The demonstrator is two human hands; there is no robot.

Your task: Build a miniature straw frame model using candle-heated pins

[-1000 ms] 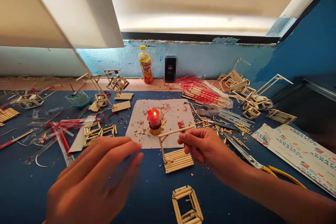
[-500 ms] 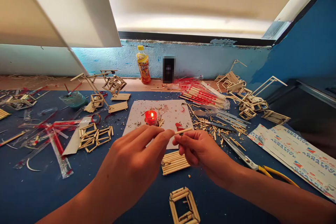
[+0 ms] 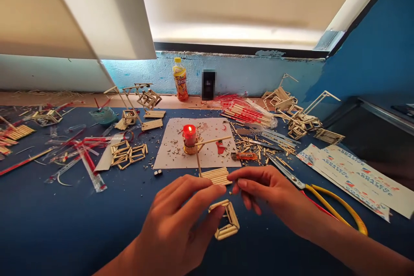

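A small stick model stands on the blue table: a flat panel of sticks with one upright stick and a crossbar on top. My right hand is closed in a pinch, its fingertips at the panel's near right corner. My left hand is also closed in a pinch, thumb and forefinger meeting the right hand's tips at the same corner. Below the hands lies a square stick frame, partly covered by my left fingers. A lit red candle burns just behind the model on a paper sheet.
An orange lighter and yellow-handled scissors lie to the right, near printed sheets. A bundle of sticks in red wrapping, more stick models, loose frames and a bottle fill the back and left.
The model, held up by its crossbar a second ago, now rests on the table. Both hands have dropped from the crossbar to the panel's near corner, above the square frame.
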